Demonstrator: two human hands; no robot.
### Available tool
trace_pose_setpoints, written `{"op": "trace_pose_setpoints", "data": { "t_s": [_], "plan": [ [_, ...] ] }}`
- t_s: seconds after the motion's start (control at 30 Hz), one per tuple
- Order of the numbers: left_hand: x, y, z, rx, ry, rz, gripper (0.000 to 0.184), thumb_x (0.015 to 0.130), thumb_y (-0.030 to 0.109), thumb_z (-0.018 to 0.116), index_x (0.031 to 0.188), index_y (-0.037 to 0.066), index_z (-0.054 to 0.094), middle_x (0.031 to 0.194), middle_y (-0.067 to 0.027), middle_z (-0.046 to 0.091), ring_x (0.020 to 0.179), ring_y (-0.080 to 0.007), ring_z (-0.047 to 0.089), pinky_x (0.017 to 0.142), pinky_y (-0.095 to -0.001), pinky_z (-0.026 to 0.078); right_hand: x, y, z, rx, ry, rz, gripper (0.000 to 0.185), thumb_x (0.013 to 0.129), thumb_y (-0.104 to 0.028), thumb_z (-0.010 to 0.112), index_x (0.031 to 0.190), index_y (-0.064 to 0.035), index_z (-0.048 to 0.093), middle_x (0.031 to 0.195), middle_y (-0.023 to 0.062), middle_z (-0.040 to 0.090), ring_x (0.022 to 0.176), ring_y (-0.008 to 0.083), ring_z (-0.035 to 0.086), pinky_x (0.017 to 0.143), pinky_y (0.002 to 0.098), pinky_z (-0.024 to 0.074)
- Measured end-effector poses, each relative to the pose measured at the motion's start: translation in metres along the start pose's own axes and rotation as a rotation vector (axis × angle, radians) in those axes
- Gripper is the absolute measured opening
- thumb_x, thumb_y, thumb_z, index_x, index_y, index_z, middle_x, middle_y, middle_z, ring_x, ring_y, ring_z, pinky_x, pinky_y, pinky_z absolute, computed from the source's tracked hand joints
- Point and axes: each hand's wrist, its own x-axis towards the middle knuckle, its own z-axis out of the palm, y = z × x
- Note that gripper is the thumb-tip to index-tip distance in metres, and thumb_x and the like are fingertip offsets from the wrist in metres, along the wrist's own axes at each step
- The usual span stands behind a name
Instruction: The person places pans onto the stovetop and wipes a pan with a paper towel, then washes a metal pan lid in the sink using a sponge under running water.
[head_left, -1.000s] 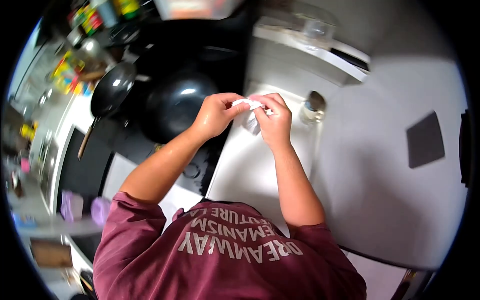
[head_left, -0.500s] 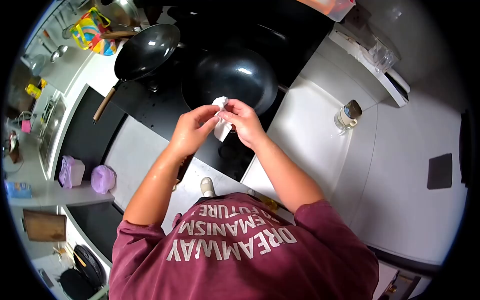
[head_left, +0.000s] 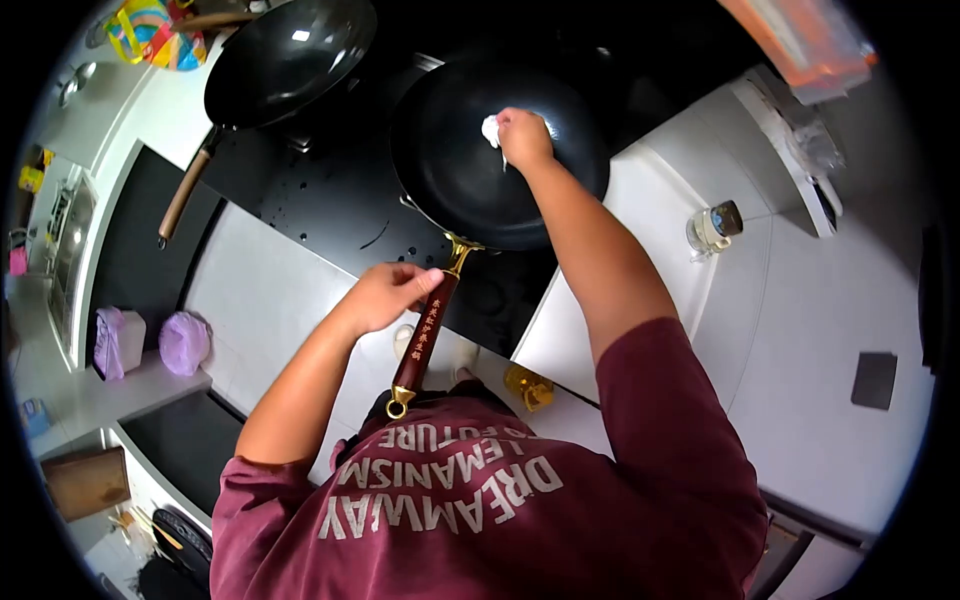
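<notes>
A black wok [head_left: 450,150] sits on the dark cooktop, its dark red wooden handle [head_left: 425,335] with gold fittings pointing toward my body. My left hand [head_left: 385,297] grips the upper part of that handle, thumb on top and the other fingers partly hidden. Inside the wok, my right hand [head_left: 525,137] is closed on a crumpled white paper towel [head_left: 491,130], held against or just over the far inner surface; contact is hard to make out.
A second wok [head_left: 290,60] with a wooden handle stands at the left of the dark cooktop [head_left: 330,205]. On the white counter at right is a glass jar [head_left: 712,230]. An oil bottle [head_left: 528,387] stands low near my body. Purple-lined bins [head_left: 185,343] are at left.
My hands have separated. The left has moved down onto the wok's handle; the right has carried the paper towel forward into the wok. The view has shifted slightly.
</notes>
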Motion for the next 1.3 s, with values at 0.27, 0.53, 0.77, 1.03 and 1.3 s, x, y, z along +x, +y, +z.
{"op": "trace_pose_setpoints", "data": {
  "t_s": [0.27,0.53,0.77,1.03,1.3],
  "plan": [
    [-0.002,-0.005,0.027,0.013,-0.148,-0.032,0.026,0.084,0.022,0.061,0.085,-0.004,0.059,0.066,-0.0084,0.062,0.06,-0.0172,0.06,0.06,-0.0318,0.049,0.024,-0.029,0.065,0.128,-0.356,0.012,0.016,0.079,-0.017,0.063,0.094,-0.012,0.066,0.096,0.0149,0.067,0.092,0.0332,0.063,0.082,0.0407,0.0502],
    [-0.005,0.002,0.032,-0.027,-0.102,-0.106,0.022,0.087,0.019,0.06,0.083,-0.003,0.056,0.063,-0.0042,0.057,0.055,-0.0123,0.055,0.052,-0.0292,0.048,-0.03,-0.018,0.007,-0.053,-0.981,-0.598,0.016,0.072,-0.008,0.066,0.088,-0.0115,0.068,0.084,0.0099,0.068,0.081,0.0245,0.065,0.072,0.0354,0.0503],
    [-0.007,0.005,0.031,0.004,-0.107,-0.13,0.025,0.087,0.024,0.059,0.087,-0.001,0.058,0.063,-0.0028,0.056,0.055,-0.0117,0.054,0.052,-0.0283,0.046,0.009,-0.017,0.035,-0.197,-0.425,-0.205,0.012,0.08,-0.012,0.059,0.09,-0.0126,0.067,0.097,0.0133,0.066,0.092,0.0328,0.063,0.08,0.0434,0.0502],
    [-0.003,0.012,0.029,0.074,-0.108,-0.14,0.022,0.086,0.021,0.058,0.089,0.0,0.059,0.062,-0.0031,0.056,0.053,-0.0114,0.054,0.05,-0.0285,0.046,-0.019,-0.048,0.034,0.243,-0.945,-0.55,0.023,0.073,-0.012,0.067,0.095,-0.0111,0.067,0.089,0.0095,0.067,0.081,0.0227,0.064,0.071,0.0333,0.0501],
    [-0.004,0.008,0.028,0.02,-0.111,-0.144,0.026,0.084,0.019,0.057,0.098,-0.003,0.06,0.064,-0.0028,0.056,0.054,-0.0106,0.053,0.053,-0.0262,0.046,0.006,0.031,-0.076,-0.3,-0.77,-0.155,0.018,0.083,-0.011,0.056,0.098,-0.009,0.066,0.09,0.0112,0.067,0.088,0.0256,0.063,0.077,0.0367,0.0495]
  ]
}}
